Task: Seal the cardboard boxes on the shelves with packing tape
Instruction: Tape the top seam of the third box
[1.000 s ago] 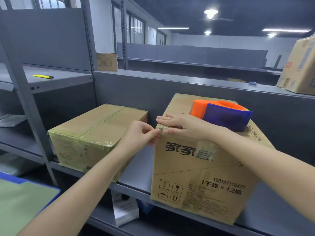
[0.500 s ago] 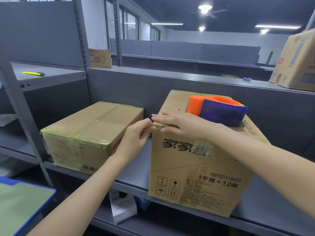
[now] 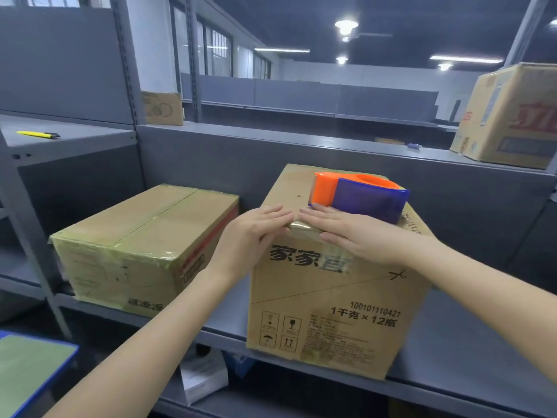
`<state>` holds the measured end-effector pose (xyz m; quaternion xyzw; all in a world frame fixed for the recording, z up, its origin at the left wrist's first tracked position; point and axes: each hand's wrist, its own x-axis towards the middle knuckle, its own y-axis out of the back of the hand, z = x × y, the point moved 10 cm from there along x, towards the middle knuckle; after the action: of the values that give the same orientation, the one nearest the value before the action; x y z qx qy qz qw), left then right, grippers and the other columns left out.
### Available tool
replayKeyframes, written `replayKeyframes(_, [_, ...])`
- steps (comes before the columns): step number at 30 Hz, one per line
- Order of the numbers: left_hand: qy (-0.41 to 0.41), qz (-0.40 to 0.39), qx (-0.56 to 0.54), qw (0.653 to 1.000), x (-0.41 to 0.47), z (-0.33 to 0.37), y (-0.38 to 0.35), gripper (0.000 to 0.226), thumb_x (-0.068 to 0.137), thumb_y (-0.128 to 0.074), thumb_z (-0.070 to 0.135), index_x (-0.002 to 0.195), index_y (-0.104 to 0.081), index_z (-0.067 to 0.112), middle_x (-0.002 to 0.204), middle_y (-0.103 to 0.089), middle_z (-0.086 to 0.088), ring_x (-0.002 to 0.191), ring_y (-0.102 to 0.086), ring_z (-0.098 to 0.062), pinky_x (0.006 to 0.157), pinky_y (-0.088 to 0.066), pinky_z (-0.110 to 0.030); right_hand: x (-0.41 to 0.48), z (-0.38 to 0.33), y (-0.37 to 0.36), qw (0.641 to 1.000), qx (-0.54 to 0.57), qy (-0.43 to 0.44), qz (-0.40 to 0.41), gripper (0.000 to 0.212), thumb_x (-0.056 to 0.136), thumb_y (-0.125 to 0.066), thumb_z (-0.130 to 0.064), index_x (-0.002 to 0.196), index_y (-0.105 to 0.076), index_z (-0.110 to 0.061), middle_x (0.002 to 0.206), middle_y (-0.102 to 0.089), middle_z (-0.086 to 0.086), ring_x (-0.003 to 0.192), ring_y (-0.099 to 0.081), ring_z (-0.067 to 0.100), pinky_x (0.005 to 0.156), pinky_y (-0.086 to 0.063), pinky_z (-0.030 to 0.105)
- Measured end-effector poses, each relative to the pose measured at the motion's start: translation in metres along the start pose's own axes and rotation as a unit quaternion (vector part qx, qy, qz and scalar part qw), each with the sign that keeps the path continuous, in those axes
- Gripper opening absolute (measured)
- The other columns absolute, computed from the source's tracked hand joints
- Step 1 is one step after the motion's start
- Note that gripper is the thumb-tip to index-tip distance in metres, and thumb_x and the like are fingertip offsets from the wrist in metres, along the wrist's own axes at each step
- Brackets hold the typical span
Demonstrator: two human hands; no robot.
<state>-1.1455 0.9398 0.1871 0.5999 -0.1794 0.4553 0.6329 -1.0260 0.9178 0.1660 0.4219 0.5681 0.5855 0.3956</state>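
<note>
Shelf (image 3: 437, 354) of grey metal under printed box (image 3: 331, 297), dim storeroom

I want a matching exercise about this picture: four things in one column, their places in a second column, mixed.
Things: 1 tape dispenser; 2 yellow pen-like tool; 3 low box; 4 left hand.
Places: A upper left shelf; B on top of the tall box; C flat on the tall box's front top edge; D middle shelf, left of the tall box.
Pairs: 1-B; 2-A; 3-D; 4-C.
</note>
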Motion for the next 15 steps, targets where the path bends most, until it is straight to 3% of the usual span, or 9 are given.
replayKeyframes(4, [0.01, 0.0, -0.002, 1.0, 0.003, -0.003, 0.003, 0.029, 0.082, -0.068, 0.004, 0.11, -0.069, 0.01, 0.112, -0.067, -0.004, 0.109, -0.062, -0.018, 0.096, -0.048, -0.035, 0.002, -0.006, 0.002, 1.0, -0.011, 0.008, 0.016, 0.05, 0.102, -0.03, -0.027, 0.147, -0.009, -0.036, 0.153, -0.009, -0.023, 0.141, -0.002, -0.002, 0.114, -0.017, 0.024])
replayKeyframes(8, [0.021, -0.04, 0.039, 0.998, 0.006, 0.001, -0.001, 0.03, 0.084, -0.068, 0.019, 0.113, -0.068, 0.012, 0.116, -0.066, -0.003, 0.113, -0.059, -0.017, 0.097, -0.048, -0.038, -0.009, 0.001, 0.004, 1.0, -0.003, 0.006, 0.002, 0.052, 0.102, -0.032, -0.026, 0.149, -0.01, -0.031, 0.155, -0.006, -0.019, 0.141, -0.001, -0.003, 0.114, -0.006, 0.018])
replayKeyframes(12, [-0.053, -0.023, 0.089, 0.994, 0.019, 0.042, -0.01, 0.023, 0.084, -0.068, 0.019, 0.105, -0.072, 0.009, 0.109, -0.069, -0.003, 0.106, -0.064, -0.019, 0.095, -0.047, -0.033, -0.048, 0.031, 0.022, 0.996, 0.075, -0.035, 0.043, 0.045, 0.1, -0.038, -0.025, 0.144, -0.03, -0.033, 0.145, -0.03, -0.023, 0.135, -0.024, -0.006, 0.112, -0.019, 0.017])
replayKeyframes(15, [-0.057, -0.061, 0.033, 0.996, 0.039, 0.069, -0.038, 0.031, 0.091, -0.058, 0.024, 0.118, -0.065, 0.01, 0.123, -0.062, -0.006, 0.12, -0.054, -0.018, 0.104, -0.04, -0.031, -0.085, 0.069, 0.04, 0.981, 0.126, -0.094, 0.114, 0.041, 0.099, -0.039, -0.025, 0.138, -0.04, -0.039, 0.133, -0.048, -0.019, 0.117, -0.047, 0.001, 0.093, -0.031, 0.009])
